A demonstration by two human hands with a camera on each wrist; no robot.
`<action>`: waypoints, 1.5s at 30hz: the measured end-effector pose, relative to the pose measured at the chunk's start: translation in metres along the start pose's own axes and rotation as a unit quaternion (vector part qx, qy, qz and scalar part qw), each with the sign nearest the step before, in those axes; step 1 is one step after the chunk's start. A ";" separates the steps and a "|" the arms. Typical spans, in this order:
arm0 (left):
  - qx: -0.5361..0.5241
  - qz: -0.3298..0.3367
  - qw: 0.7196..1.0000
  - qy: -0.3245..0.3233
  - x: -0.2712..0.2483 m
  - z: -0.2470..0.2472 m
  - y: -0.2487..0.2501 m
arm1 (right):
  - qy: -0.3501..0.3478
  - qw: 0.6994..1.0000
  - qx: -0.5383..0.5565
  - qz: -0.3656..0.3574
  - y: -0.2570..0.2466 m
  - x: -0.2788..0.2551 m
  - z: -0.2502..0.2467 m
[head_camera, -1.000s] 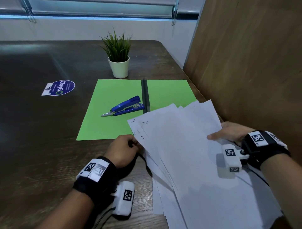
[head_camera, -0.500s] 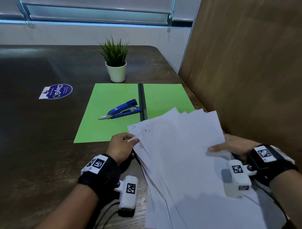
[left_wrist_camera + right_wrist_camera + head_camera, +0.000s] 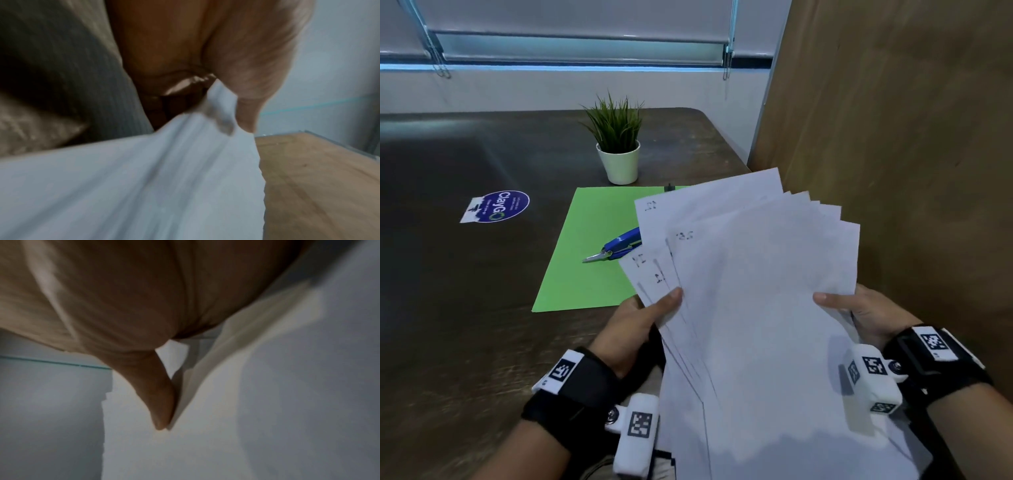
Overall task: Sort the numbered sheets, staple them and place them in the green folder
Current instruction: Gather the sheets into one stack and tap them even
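Above the dark counter and the green folder with its stapler, the fanned sheets have risen, left hand and right hand pinching their edges, so sorting can begin.

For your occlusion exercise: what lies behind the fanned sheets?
Behind the fanned sheets, part of the green folder and the blue stapler show; the stapler's far end and the folder's right half are covered.
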State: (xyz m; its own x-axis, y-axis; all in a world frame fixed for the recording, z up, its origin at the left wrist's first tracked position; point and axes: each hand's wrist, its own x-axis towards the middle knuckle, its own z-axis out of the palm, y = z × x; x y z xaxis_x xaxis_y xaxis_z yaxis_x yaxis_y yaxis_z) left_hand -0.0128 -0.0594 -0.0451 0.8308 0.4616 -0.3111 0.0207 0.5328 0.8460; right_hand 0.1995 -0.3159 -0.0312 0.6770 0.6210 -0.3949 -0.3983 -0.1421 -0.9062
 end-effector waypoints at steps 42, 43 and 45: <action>0.238 0.027 0.970 -0.039 0.004 -0.016 0.032 | 0.060 0.985 -0.063 -0.148 -0.061 -0.007 0.056; 0.244 0.039 0.968 -0.035 0.004 -0.012 0.032 | 0.052 0.986 -0.065 -0.143 -0.059 -0.007 0.059; 0.261 0.067 0.963 -0.022 0.005 -0.009 0.031 | 0.039 0.987 -0.069 -0.137 -0.052 -0.006 0.067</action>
State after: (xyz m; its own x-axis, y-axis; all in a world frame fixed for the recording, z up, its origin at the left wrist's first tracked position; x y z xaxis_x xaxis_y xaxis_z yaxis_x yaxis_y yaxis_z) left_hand -0.0128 -0.0345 -0.0243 0.8678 0.4650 -0.1751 0.1793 0.0356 0.9831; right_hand 0.1748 -0.2606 0.0283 0.7961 0.5895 -0.1371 -0.1089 -0.0834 -0.9906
